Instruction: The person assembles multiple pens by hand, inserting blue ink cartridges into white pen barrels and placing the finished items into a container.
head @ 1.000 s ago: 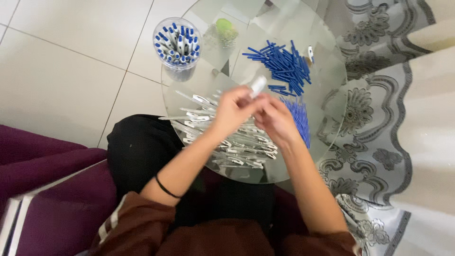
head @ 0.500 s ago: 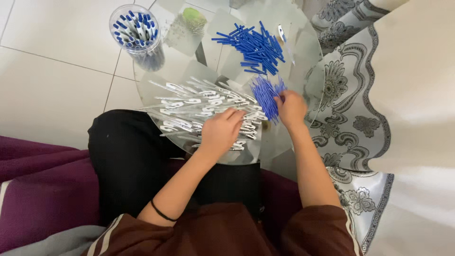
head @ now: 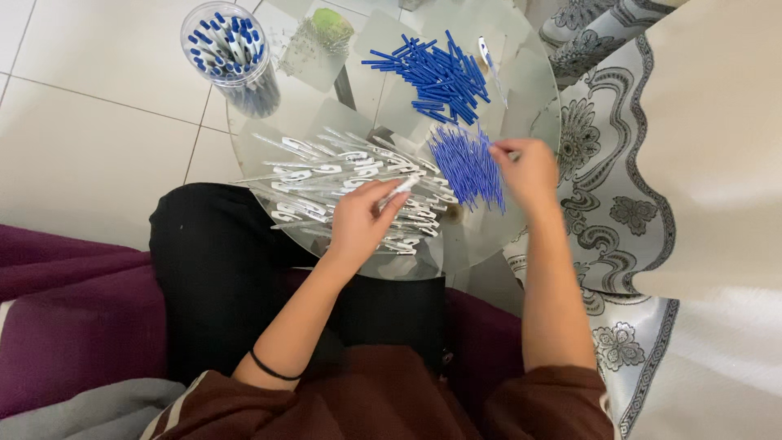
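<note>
My left hand (head: 362,222) rests on a heap of clear pen barrels (head: 342,179) and pinches one white-tipped barrel (head: 401,187) between thumb and fingers. Over at the right edge of a bunch of thin blue ink refills (head: 466,167), my right hand (head: 528,169) has its fingers closed on one refill. A second pile of blue pen caps (head: 436,73) lies farther back on the round glass table (head: 489,236). A single assembled pen (head: 489,59) lies beside that pile.
A clear round tub (head: 230,50) full of blue-capped pens stands at the table's back left. A small green object (head: 330,20) shows through the glass. A patterned grey curtain (head: 619,163) hangs on the right; purple cushions (head: 73,318) lie at lower left.
The hands were together above the table holding a pen; they then parted. My left hand now grips a barrel on the heap and my right is at the refills.
</note>
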